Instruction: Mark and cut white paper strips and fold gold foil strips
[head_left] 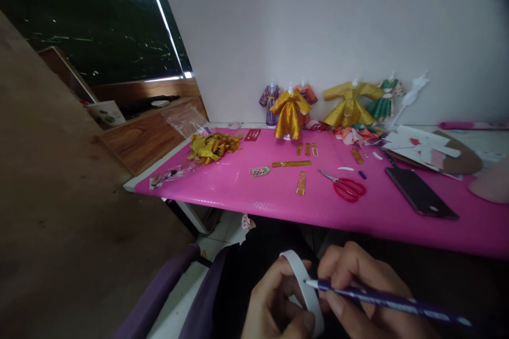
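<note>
Above my lap, my left hand (274, 302) is closed around a narrow, curved white strip (304, 288). My right hand (358, 286) grips a dark blue pen (393, 301) with a white front end. The pen's tip touches, or nearly touches, the strip near its middle. Part of the strip's lower end is hidden by my left fingers. On the pink table (238, 190) beyond lie red-handled scissors (348, 188), a golden strip (291, 163) and a smaller patterned golden piece (301, 183).
Small dressed forms, one in a golden dress (290, 114), stand by the wall. Golden fabric pieces (212, 147) lie at the left. A dark phone (421, 190) and papers (421, 148) are at the right. A purple armrest (163, 286) is near my left.
</note>
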Available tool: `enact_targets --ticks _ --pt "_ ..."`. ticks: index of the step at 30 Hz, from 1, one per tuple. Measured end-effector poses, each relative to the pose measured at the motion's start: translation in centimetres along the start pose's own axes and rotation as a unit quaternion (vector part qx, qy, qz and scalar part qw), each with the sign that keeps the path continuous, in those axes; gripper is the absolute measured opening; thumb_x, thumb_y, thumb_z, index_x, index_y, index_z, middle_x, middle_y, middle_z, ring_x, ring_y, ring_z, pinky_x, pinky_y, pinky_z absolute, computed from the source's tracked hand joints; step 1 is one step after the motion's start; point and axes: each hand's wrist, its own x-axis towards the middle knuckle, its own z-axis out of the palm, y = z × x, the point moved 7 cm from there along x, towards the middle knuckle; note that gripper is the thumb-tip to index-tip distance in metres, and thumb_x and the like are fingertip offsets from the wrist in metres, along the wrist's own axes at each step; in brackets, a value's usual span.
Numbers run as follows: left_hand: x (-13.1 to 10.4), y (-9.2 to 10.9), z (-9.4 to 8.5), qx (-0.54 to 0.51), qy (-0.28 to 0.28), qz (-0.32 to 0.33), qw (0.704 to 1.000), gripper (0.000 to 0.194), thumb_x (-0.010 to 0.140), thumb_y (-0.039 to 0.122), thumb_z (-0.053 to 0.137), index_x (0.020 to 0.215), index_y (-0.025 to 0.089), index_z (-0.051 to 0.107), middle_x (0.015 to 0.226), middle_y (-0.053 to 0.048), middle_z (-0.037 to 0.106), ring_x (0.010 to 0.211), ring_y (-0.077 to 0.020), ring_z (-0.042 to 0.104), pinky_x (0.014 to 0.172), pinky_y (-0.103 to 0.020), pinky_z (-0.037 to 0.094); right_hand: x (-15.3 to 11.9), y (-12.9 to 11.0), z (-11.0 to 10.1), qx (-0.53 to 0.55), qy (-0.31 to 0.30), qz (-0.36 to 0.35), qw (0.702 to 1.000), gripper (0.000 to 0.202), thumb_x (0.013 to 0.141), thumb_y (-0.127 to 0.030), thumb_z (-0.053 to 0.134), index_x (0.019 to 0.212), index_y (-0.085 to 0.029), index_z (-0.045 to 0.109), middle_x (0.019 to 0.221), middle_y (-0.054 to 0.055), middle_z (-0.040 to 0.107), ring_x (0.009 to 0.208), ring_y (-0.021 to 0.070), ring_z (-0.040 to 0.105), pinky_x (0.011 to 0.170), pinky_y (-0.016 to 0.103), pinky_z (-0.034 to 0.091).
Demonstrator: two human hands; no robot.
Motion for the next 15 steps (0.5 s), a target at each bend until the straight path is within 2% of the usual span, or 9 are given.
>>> enact_targets --ticks 6,10,15 --pt "0.09 -0.1 -0.03 0.003 0.01 0.0 1.0 0.047 0.069 0.044 0.08 0.111 0.024 0.07 0.081 -0.005 0.072 0.064 -0.0157 0.06 0.054 -0.024 0.035 -0.1 -0.11 -0.12 -0.006 0.011 -0.003 1.0 0.017 0.093 -0.022 0.051 0.078 -0.027 0.043 0.069 -0.005 0.059 0.056 0.0119 0.058 0.05 0.018 0.049" --pt "0.15 -0.44 -0.39 0.015 0.011 0.002 1.0 0.049 0.069 0.045 0.08 0.111 0.023 0.07 0.078 -0.004 0.071 0.062 -0.014 0.057 0.051 -0.021 0.033 -0.13 -0.11 0.04 -0.014 -0.005 -0.003 1.0 0.017 0.093 -0.022 0.05 0.079 -0.027 0.043 0.07 -0.003 0.06 0.057 0.0126 0.06 0.05 0.018 0.05" --pt "0.24 -0.6 -0.38 0.006 -0.017 0.013 1.0 0.046 0.071 0.041 0.08 0.113 0.024 0.069 0.079 -0.004 0.071 0.06 -0.0116 0.055 0.052 -0.021 0.034 -0.01 -0.14 -0.02 -0.024 -0.001 -0.008 1.0 0.016 0.093 -0.021 0.049 0.079 -0.027 0.043 0.07 -0.005 0.059 0.058 0.0114 0.059 0.052 0.017 0.049"
